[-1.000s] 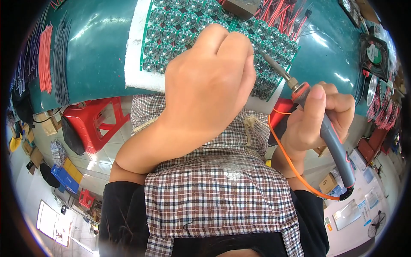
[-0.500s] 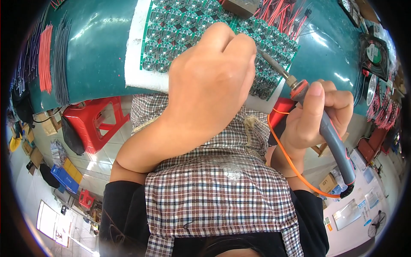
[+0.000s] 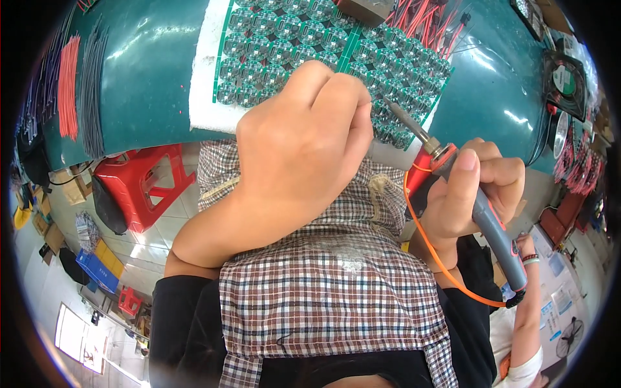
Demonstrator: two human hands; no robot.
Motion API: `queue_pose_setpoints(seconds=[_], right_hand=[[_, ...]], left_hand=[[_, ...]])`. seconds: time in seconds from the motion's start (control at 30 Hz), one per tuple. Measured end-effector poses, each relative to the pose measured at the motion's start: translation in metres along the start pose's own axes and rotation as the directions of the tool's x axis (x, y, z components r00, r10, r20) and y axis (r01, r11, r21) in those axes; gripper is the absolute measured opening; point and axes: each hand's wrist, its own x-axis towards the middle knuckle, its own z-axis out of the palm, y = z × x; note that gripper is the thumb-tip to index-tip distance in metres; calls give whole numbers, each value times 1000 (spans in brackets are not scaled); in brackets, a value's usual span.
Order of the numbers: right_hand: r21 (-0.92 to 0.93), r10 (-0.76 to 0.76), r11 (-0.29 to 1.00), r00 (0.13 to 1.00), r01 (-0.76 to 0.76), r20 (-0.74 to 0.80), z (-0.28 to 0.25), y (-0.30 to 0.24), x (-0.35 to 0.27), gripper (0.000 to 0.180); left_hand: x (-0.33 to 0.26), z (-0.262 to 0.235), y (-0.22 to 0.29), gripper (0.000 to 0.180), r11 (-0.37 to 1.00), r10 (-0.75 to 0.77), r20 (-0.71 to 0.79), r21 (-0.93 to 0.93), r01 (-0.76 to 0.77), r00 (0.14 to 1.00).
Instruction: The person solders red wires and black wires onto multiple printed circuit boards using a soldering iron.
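Observation:
My left hand (image 3: 303, 132) is over the near part of a panel of round green circuit boards (image 3: 304, 32). Its fingers are curled in a pinch, and the fingertips, with whatever they hold, are hidden behind the hand. A soldering iron (image 3: 495, 236) with a grey and red handle is gripped in my right hand (image 3: 475, 187). The metal tip slants up and left over the boards, close to the left fingers but apart from them. An orange cable loops from the handle's rear end. Under the panel lies a white foam sheet (image 3: 202, 97).
A dark block (image 3: 365, 10) rests on the panel's far side beside red wires (image 3: 424, 26). Red and grey wire bundles (image 3: 68, 87) lie at left on the green table (image 3: 149, 71). A black fan (image 3: 565, 84) stands at right. Another person's arm (image 3: 527, 310) shows at lower right.
Both hands have come slightly nearer to me and left, the soldering iron moving with the right one. More of the panel shows beyond my left hand. Another person's arm has appeared at lower right.

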Motion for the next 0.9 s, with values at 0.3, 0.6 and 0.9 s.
queue_pose_setpoints(seconds=[0.3, 0.6, 0.9], right_hand=[[15, 17, 1000, 1000, -17, -18, 5, 3, -2, 28], [32, 19, 999, 999, -18, -32, 7, 3, -4, 27], [29, 30, 999, 999, -30, -17, 8, 0, -4, 27]], left_hand=[[0, 2, -1, 13, 1000, 8, -2, 12, -8, 1000], [0, 1, 0, 12, 1000, -4, 15, 25, 4, 1000], [0, 3, 0, 11, 1000, 13, 17, 13, -13, 1000]])
